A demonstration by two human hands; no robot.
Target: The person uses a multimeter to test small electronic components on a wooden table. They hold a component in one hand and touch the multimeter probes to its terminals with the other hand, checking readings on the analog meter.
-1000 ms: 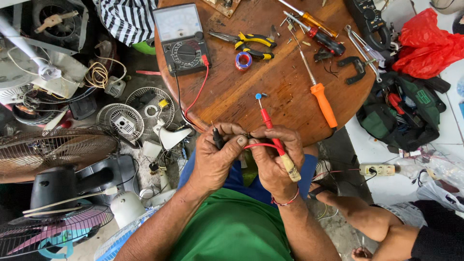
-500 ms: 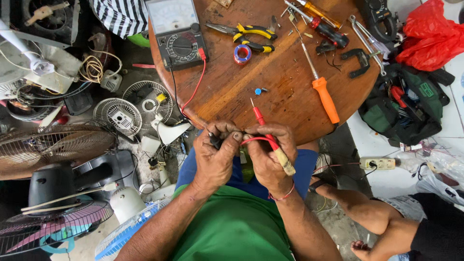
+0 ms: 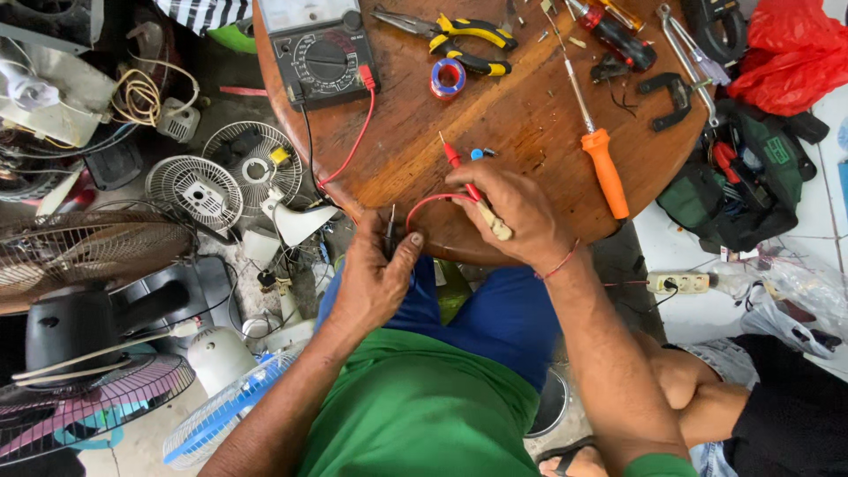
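A round wooden desk [image 3: 530,124] is seen from above, with two hands at its near edge. A red test probe [image 3: 465,181] is gripped between the closed fingers of the right hand [image 3: 517,212], its tip pointed away across the desk and its red lead looped back toward the left hand [image 3: 375,274]. A black probe [image 3: 389,231] is pinched upright in the closed fingers of the left hand, just off the desk edge. Both leads are already plugged into an analogue multimeter [image 3: 320,53] at the far side of the desk, so the meter appears set up. No measurement seems to be under way: neither probe tip is seen touching a part, and a small blue component [image 3: 478,154] lies untouched just beyond the red tip.

An orange-handled screwdriver [image 3: 603,163], yellow-handled pliers [image 3: 459,40] and a roll of tape [image 3: 448,78] lie on the desk. Fan grilles [image 3: 194,190] are scattered on the floor to the left.

The meter's needle is too small to be made out. Anything held under the left thumb is hidden. The desk's far edge is cut off. Another person's bare legs [image 3: 698,397] show at lower right
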